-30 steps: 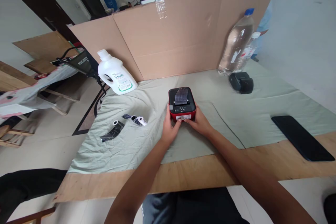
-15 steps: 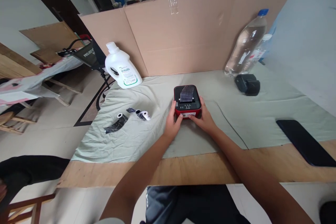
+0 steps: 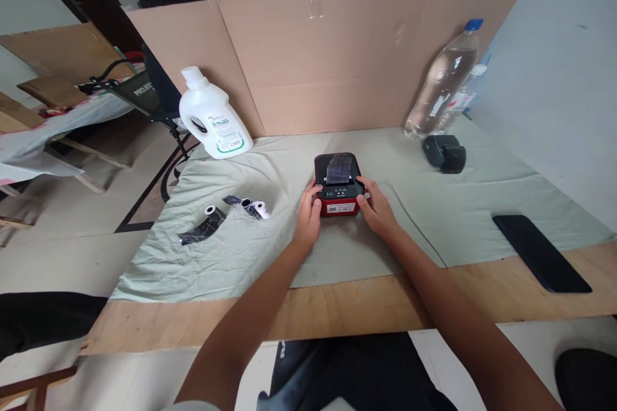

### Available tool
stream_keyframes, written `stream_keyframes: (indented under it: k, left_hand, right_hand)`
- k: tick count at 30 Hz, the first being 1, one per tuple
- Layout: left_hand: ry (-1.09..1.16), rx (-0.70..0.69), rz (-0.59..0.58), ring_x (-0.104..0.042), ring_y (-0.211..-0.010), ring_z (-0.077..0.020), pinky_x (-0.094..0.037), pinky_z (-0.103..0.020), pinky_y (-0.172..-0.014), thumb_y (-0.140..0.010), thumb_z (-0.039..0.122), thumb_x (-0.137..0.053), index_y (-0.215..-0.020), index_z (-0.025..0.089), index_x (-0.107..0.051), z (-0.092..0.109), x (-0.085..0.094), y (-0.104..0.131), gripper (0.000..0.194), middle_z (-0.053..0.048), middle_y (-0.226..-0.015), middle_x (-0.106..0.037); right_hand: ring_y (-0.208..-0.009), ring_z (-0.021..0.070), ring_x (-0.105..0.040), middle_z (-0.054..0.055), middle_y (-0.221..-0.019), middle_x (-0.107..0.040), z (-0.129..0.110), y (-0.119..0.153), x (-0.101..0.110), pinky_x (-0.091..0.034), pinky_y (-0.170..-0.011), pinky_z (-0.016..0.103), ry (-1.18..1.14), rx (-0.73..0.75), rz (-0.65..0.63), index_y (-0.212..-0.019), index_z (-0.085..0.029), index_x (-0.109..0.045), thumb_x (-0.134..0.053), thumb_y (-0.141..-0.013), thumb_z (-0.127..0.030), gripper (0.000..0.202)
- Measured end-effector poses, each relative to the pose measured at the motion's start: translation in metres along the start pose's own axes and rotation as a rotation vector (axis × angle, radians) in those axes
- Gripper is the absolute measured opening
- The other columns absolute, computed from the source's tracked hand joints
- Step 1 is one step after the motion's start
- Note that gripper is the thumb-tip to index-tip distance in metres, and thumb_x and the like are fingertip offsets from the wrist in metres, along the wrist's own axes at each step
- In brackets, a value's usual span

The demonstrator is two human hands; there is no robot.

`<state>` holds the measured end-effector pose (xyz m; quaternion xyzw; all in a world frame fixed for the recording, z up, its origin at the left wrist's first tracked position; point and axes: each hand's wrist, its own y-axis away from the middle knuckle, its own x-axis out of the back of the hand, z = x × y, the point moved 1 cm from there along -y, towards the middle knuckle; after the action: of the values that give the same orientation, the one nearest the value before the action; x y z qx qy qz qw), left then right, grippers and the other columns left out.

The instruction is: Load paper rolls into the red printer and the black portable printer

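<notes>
A small red-and-black printer (image 3: 340, 191) stands on the cloth with a dark, shiny paper strip (image 3: 339, 169) sticking up from the slot in its top. On its red front is a white sticker (image 3: 340, 208). My left hand (image 3: 307, 213) holds the near left side, fingertips at the top edge and thumb by the front corner. At the opposite side, my right hand (image 3: 378, 209) grips the right edge, its thumb near the front right corner. Rolls with dark, curling strips, one roll (image 3: 209, 210) and a pair (image 3: 260, 209), lie to the left.
A white jug (image 3: 216, 117) leans against the cardboard panel (image 3: 332, 70) at back left. Clear bottles (image 3: 443, 80) stand at back right, with a black device (image 3: 444, 154) before them. A dark phone (image 3: 540, 253) lies near the wooden front edge; a thin cable (image 3: 417, 225) crosses the cloth.
Both thumbs have moved outward from the printer's front to its corners, uncovering more of the white sticker. The printer's front face shows more; the whole view has shifted slightly.
</notes>
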<state>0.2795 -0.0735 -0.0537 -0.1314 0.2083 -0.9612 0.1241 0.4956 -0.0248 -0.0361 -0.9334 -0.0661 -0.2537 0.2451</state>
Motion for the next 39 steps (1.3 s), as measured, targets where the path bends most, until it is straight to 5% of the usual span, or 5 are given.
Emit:
stream_keyframes:
  k: [7,23,29,34,39]
  left_hand:
    - [-0.066,0.024,-0.017,-0.064,-0.130,-0.0231,-0.050,-0.041,-0.118,-0.111,0.063,-0.027,-0.119,0.025,-0.068,-0.005,0.012,-0.017,0.056,-0.010,-0.128,-0.068]
    - [-0.063,-0.002,-0.048,-0.062,-0.129,-0.0229,-0.047,-0.041,-0.121,-0.112,0.061,-0.031,-0.114,0.025,-0.066,-0.009,0.015,-0.025,0.050,-0.009,-0.125,-0.067]
    - [-0.147,-0.132,-0.004,-0.059,-0.137,-0.0250,-0.046,-0.044,-0.122,-0.111,0.065,-0.033,-0.129,0.023,-0.065,-0.001,0.015,-0.017,0.055,-0.014,-0.140,-0.063]
    - [-0.377,-0.264,-0.079,-0.046,-0.152,-0.0303,-0.035,-0.052,-0.128,-0.112,0.058,-0.035,-0.152,0.023,-0.056,0.019,0.010,-0.037,0.057,-0.015,-0.160,-0.056]
    - [-0.458,-0.255,-0.046,-0.050,-0.147,-0.0327,-0.035,-0.053,-0.124,-0.108,0.052,-0.049,-0.155,0.022,-0.053,0.025,-0.006,-0.050,0.056,-0.016,-0.145,-0.068]
  right_hand:
    - [-0.112,0.0307,-0.069,0.016,-0.144,-0.067,-0.001,0.000,-0.003,-0.058,-0.104,0.054,-0.001,-0.007,0.027,-0.152,-0.026,-0.056,-0.043,-0.106,-0.058,0.057]
    - [-0.115,0.0327,-0.069,0.017,-0.147,-0.065,0.001,0.000,-0.007,-0.061,-0.096,0.053,-0.034,-0.007,0.035,-0.153,-0.027,-0.055,-0.041,-0.106,-0.064,0.062]
    - [-0.153,0.0343,-0.049,0.017,-0.164,-0.052,0.003,-0.001,-0.009,-0.038,-0.129,0.060,0.022,0.126,0.058,-0.159,-0.027,-0.048,-0.035,-0.109,-0.063,0.063]
    - [-0.161,0.0352,-0.041,0.016,-0.173,-0.043,0.007,-0.003,-0.007,-0.032,-0.132,0.063,0.075,0.145,0.048,-0.160,-0.027,-0.046,-0.033,-0.110,-0.063,0.063]
    - [-0.159,0.0354,-0.043,0.017,-0.171,-0.046,0.009,-0.003,-0.007,-0.034,-0.131,0.062,0.076,0.141,0.037,-0.162,-0.026,-0.044,-0.032,-0.109,-0.063,0.066]
